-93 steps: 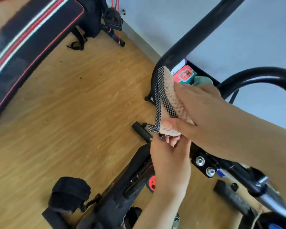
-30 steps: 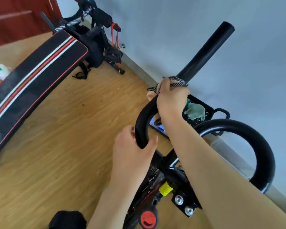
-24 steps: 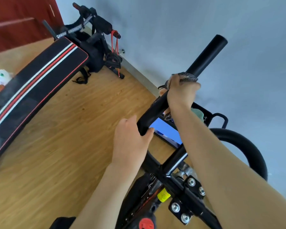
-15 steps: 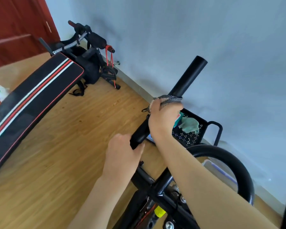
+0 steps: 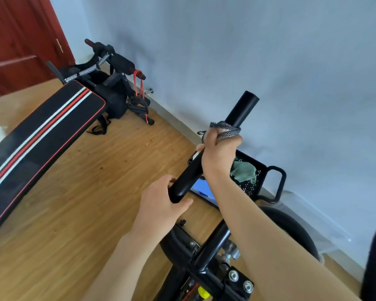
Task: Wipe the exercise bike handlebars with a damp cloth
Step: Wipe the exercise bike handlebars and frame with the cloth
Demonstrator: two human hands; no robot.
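Observation:
The exercise bike's black left handlebar (image 5: 241, 110) rises toward the wall and ends in a flat tip. My right hand (image 5: 218, 154) is wrapped around its upper part, with a checked black-and-white cloth (image 5: 226, 128) squeezed between palm and bar; only the cloth's edge shows above my fingers. My left hand (image 5: 161, 206) grips the bar's lower bend (image 5: 180, 187). The curved right handlebar (image 5: 295, 231) lies at the lower right, partly behind my right forearm.
A black sit-up bench with red and white stripes (image 5: 37, 137) stretches across the wooden floor at left. A black perforated basket (image 5: 258, 170) holding a green cloth stands by the grey wall. A red door (image 5: 20, 40) is at the upper left.
Both hands were bunched on the cloth at the bar's bend 3 s ago. Since then my right hand slid the cloth up and down the bar, while my left hand held the bend.

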